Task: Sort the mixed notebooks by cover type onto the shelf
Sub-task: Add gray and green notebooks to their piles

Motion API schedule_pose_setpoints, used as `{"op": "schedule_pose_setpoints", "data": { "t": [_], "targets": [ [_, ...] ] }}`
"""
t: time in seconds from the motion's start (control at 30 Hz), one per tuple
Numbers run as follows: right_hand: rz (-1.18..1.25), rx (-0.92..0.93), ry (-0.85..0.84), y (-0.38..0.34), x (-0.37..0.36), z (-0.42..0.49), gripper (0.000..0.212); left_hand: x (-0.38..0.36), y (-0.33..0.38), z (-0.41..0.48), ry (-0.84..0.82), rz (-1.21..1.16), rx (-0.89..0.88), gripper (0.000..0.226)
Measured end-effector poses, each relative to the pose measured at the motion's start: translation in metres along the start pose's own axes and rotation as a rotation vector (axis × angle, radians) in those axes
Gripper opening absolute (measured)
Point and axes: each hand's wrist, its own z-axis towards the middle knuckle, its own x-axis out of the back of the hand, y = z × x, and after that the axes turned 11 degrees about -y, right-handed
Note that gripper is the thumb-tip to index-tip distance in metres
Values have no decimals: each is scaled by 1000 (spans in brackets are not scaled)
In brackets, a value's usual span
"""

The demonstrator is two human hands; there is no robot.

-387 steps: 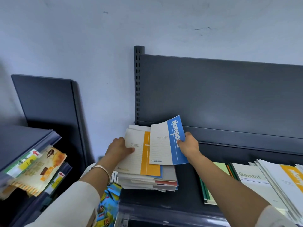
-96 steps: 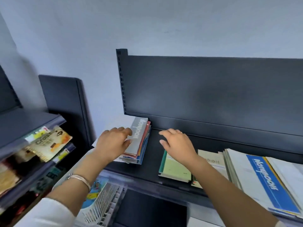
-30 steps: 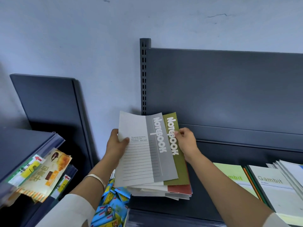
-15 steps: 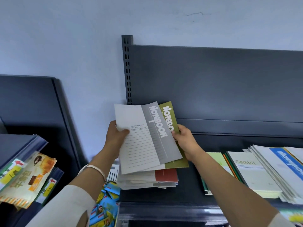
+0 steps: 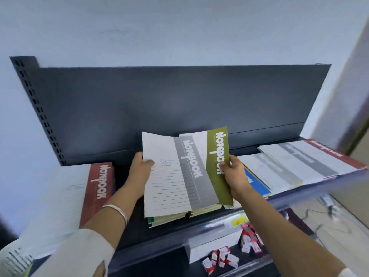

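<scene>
While the left hand (image 5: 141, 169) grips the grey notebook (image 5: 173, 176) and the right hand (image 5: 233, 176) pinches the olive notebook (image 5: 220, 152) over the shelf (image 5: 139, 234), slide them apart, then lay each flat on matching piles (image 5: 299, 162) at three o'clock.

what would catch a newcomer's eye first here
Held up mid-frame are a grey notebook in the left hand and an olive notebook in the right hand. On the shelf, a red-covered pile lies at left and a fanned row of notebooks at right.
</scene>
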Motion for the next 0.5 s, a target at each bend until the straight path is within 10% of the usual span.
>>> {"op": "schedule_pose_setpoints", "data": {
  "t": [0.5],
  "targets": [
    [-27, -90, 389, 29, 280, -17, 24, -295, -12, 16, -282, -75, 7, 45]
  ]
}}
